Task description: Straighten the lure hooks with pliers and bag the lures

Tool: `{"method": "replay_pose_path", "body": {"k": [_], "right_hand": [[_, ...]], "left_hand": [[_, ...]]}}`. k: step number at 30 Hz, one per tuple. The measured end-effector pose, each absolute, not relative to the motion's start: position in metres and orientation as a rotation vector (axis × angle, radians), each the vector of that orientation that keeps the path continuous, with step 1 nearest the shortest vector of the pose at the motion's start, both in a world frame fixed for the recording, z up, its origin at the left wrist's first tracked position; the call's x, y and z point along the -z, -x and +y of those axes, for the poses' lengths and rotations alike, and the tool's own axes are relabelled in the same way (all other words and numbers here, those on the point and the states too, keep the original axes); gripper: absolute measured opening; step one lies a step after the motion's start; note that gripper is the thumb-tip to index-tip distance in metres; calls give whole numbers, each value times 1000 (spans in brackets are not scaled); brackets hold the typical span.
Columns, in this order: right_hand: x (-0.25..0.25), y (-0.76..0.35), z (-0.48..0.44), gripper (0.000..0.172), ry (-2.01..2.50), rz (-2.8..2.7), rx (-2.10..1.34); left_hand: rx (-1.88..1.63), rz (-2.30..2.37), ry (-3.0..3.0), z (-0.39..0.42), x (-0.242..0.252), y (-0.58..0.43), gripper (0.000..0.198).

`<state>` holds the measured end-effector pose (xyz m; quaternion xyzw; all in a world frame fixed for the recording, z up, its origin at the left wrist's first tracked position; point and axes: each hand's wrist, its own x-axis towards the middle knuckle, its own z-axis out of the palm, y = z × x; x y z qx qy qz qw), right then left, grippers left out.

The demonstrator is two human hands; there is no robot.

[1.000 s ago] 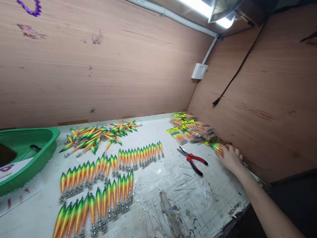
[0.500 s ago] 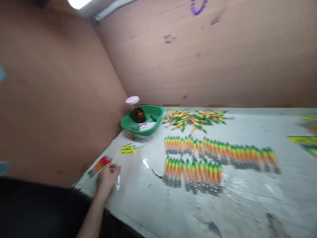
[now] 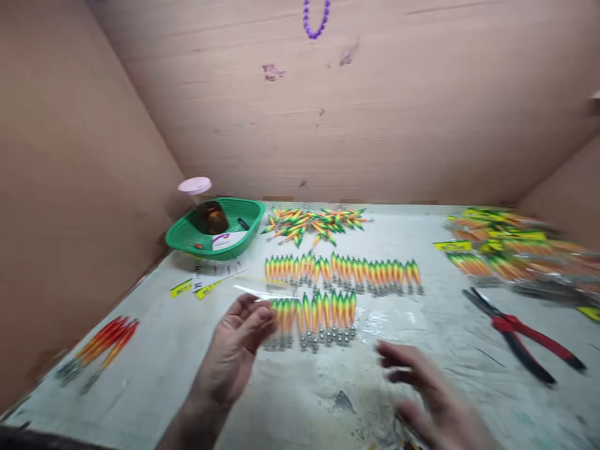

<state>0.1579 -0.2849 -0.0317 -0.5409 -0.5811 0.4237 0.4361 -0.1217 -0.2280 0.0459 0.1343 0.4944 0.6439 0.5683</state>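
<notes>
My left hand (image 3: pixel 232 356) is raised over the table with its fingers curled on a thin clear plastic sleeve (image 3: pixel 262 292), right beside the short front row of orange-green fishing lures (image 3: pixel 319 312). My right hand (image 3: pixel 431 394) is blurred by motion, low at the front right of that row, with its fingers spread and nothing seen in them. A longer row of the same lures (image 3: pixel 342 272) lies behind, and a loose pile of them (image 3: pixel 314 224) sits by the back wall.
A green basket (image 3: pixel 187 240) with small items stands at the back left, yellow label cards (image 3: pixel 192 287) before it. Red-orange lures (image 3: pixel 100 344) lie at the far left. Packaged lures (image 3: pixel 506 256) are heaped at the right, red-handled pliers (image 3: pixel 520 334) before them. Wooden walls enclose three sides.
The view swung from the right corner to the left side and back to the middle. My left hand came from the red lures with the clear sleeve; my right hand left the packaged heap.
</notes>
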Motion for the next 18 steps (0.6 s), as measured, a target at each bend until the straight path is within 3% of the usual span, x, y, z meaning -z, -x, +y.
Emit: {"method": "replay_pose_path", "body": {"k": [3, 6, 7, 13, 18], "right_hand": [[11, -118, -280, 86, 1124, -1253, -1326], [0, -100, -263, 44, 1166, -1370, -1281], [-1, -102, -257, 37, 1182, -1433, -1248], [18, -137, -228, 19, 1378, -1707, -895], [38, -130, -218, 21, 1458, -1933, -609]], "left_hand": [[-1371, 962, -323, -234, -43, 64, 48], [-1193, 894, -444, -229, -35, 48, 48], [-1134, 901, -481, -224, -34, 50, 48], [-1247, 1041, -444, -181, -36, 78, 35], [-1249, 1068, -424, -178, -26, 82, 27]]}}
